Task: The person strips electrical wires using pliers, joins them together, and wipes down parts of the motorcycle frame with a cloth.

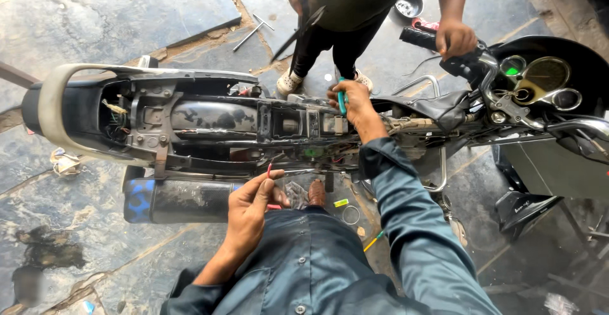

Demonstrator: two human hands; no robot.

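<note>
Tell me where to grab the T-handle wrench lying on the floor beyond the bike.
Take the T-handle wrench by its long shaft near the middle, coming straight down from above. It lies flat on the stone floor with bare floor on both sides, and the crossbar end would likely twist in a grip.

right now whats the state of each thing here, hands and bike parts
motorcycle: seat off, frame and wiring bare
right hand: closed around a green-handled tool over the frame
left hand: fingers pinching a small red-tipped piece by the frame's near side
exhaust pipe: mounted low on the near side
handlebar grip: another person's hand holds the bar beside it
metal bowl: upright on the floor
</note>
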